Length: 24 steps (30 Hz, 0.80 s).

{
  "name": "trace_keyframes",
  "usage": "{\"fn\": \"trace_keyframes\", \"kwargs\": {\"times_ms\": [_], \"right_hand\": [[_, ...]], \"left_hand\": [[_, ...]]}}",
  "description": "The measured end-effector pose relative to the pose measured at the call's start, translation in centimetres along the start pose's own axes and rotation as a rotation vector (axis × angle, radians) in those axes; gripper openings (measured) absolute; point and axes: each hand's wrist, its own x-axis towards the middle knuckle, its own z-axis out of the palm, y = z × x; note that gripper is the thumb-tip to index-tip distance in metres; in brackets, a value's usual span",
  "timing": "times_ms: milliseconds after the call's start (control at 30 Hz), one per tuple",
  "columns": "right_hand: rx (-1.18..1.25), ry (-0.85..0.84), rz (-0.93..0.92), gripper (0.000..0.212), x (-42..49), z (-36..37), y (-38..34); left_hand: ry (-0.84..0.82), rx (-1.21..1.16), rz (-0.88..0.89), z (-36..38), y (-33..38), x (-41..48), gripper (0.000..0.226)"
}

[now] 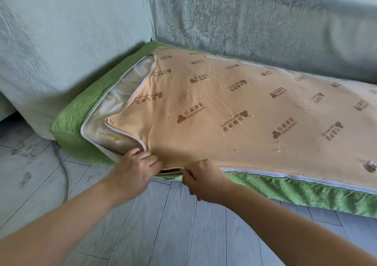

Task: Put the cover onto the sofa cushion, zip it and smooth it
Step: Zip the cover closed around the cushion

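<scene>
Cushion (114,102) on sofa (244,25), plank floor (163,225); left grip (132,172) holds cover (224,106), right grip (202,182) pinches zipper (285,179).

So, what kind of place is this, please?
Probably a living room in a home: a patterned sofa backrest, a long seat cushion partly zipped into its cover, and a grey plank floor.

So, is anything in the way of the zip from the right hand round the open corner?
No foreign object. The left hand grips the cover just ahead of the right hand at the zip, and the white cushion shows in the wide gap at the corner.
</scene>
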Motion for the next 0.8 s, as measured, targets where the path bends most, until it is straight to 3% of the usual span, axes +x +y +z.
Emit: {"fn": "trace_keyframes", "kwargs": {"times_ms": [233, 400, 567, 800], "right_hand": [[0.005, 0.017, -0.032, 0.033, 1.5, 0.7, -1.2], [0.048, 0.015, -0.045, 0.035, 2.4, 1.3, -2.2], [0.088, -0.011, -0.035, 0.037, 3.0, 1.3, -2.8], [0.184, -0.062, -0.008, 0.036, 4.1, 1.0, -4.5]], "left_hand": [[0.092, 0.089, 0.03, 1.1, -2.5, 0.6, 0.017], [0.035, 0.073, -0.035, 0.4, -6.4, 0.8, 0.044], [0.042, 0.064, -0.099, -0.5, -7.8, 0.4, 0.008], [0.126, 0.235, -0.051, -2.2, -8.2, -3.9, 0.023]]}}
